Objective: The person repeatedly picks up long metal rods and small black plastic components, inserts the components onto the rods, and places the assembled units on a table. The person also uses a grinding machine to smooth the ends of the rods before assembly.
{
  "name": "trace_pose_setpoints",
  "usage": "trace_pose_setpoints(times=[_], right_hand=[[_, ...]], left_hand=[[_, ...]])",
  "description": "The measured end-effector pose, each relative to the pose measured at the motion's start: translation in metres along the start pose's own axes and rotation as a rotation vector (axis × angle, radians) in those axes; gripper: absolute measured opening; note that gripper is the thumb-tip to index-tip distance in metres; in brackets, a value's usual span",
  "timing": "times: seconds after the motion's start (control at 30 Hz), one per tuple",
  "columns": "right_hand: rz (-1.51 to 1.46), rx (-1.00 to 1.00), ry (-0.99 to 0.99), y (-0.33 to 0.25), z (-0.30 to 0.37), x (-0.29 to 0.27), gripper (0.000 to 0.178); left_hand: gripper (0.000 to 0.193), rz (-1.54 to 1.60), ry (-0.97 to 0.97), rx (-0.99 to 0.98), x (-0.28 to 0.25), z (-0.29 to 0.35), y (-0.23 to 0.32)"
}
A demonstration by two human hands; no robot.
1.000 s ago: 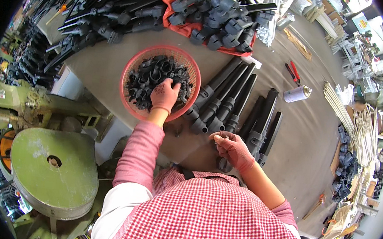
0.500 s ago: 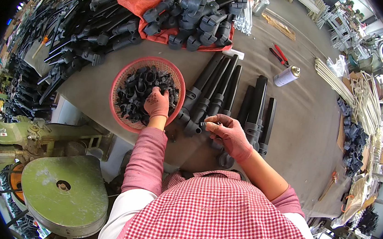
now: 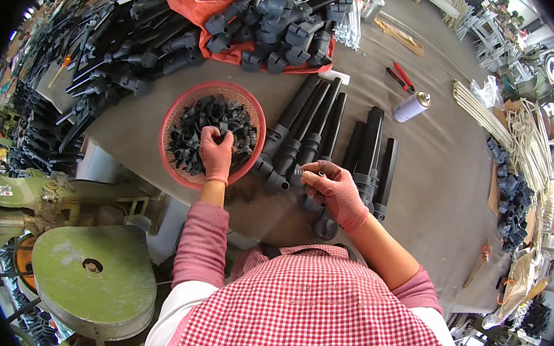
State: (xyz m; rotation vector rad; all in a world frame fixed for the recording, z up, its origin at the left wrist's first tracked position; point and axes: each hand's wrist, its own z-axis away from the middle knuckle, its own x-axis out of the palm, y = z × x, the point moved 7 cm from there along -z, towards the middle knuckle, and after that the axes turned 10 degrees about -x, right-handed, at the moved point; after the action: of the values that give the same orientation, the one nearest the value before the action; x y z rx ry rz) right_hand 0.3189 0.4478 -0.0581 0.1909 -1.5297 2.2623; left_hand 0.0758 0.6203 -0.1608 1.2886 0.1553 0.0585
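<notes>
A round pink-red basket [image 3: 263, 120] holds a heap of black plastic clips [image 3: 210, 114], with coil springs [image 3: 248, 138] at its right side. My left hand [image 3: 216, 157], in a pink glove, is inside the basket, its thumb and fingers closed on a black plastic clip [image 3: 221, 135]. My right hand [image 3: 337, 192], also gloved, pinches a small coil spring [image 3: 298, 172] between thumb and forefinger. It hovers over the near ends of several black tubes with joint fittings [image 3: 307, 150]. Another group of black tubes [image 3: 370, 152] lies just right of it.
At the back, an orange-red sack [image 3: 193, 5] lies under piled black fittings [image 3: 290, 31]. Black tubes [image 3: 129, 45] are heaped at the left. Red-handled pliers [image 3: 401, 77] and a spray can [image 3: 411, 107] are at the right. A green machine [image 3: 94, 275] stands at lower left.
My left hand has shifted left and nearer me within the basket, and its fingers now pinch a clip. The spring in my right hand now shows more plainly; that hand has barely moved.
</notes>
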Motion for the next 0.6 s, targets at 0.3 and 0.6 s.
trace_pose_setpoints(times=[0.3, 0.6], right_hand=[[0.084, -0.311, -0.050, -0.027, 0.007, 0.050, 0.019], [0.431, -0.424, -0.097, -0.014, 0.021, 0.046, 0.018]], left_hand=[[0.028, 0.550, -0.620, -0.203, 0.028, 0.148, 0.095], [0.026, 0.485, -0.664, -0.355, 0.043, 0.181, 0.054]])
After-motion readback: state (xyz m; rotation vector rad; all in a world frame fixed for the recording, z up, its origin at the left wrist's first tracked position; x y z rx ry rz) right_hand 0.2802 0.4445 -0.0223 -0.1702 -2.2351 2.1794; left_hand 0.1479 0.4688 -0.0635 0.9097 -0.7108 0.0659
